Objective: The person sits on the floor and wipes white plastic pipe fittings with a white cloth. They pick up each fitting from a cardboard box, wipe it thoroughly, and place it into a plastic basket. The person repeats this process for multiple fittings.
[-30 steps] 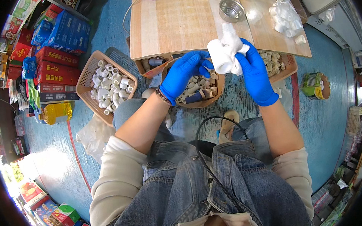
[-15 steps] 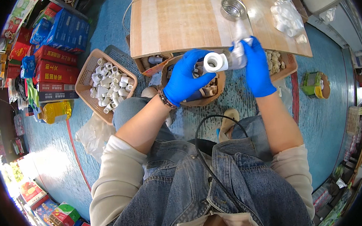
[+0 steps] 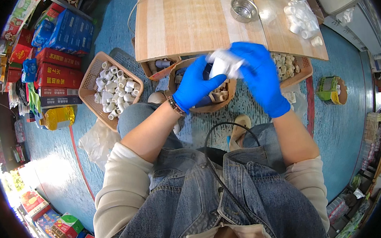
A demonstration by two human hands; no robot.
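My left hand (image 3: 197, 84), in a blue glove, grips a white plastic pipe fitting (image 3: 223, 68) over the near edge of the table, thumb in front and fingers behind. Against the fitting's far side is my right hand (image 3: 258, 72), also gloved in blue and smeared by motion. Its fingers are bent round a thin, white, cloth-like piece (image 3: 217, 55) that partly covers the fitting. Past the hands, a small round metal bowl (image 3: 244, 10) stands on the wooden table (image 3: 184, 26).
White fittings (image 3: 302, 18) lie heaped at the table's right. A basket of fittings (image 3: 140, 88) stands on the floor at left. Beneath the table edge are a carton (image 3: 219, 106) and another basket (image 3: 304, 71). Stacked boxes (image 3: 59, 75) line the left side.
My right hand has swung in to the left, bringing the white cloth-like piece onto the fitting. The fitting's open end, which faced me, has turned away. My left hand keeps its grip.
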